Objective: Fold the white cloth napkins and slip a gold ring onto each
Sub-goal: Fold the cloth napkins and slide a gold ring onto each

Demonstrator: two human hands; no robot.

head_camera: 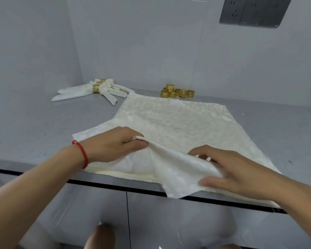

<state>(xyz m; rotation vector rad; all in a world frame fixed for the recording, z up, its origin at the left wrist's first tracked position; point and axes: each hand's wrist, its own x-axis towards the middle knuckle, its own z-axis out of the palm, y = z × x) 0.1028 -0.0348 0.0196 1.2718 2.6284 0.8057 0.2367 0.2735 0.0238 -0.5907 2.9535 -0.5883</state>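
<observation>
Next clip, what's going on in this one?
A person is folding a white napkin spread on a grey counter. The left hand pinches a corner of it, and the right hand grips the lifted near edge, which hangs over the counter's front. A few finished napkins, already in gold rings, lie at the back left. A pile of loose gold rings waits behind the cloth.

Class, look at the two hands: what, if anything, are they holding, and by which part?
Both hold the top napkin by its near edge: left hand pinches a corner, right hand grips the lifted edge.
</observation>
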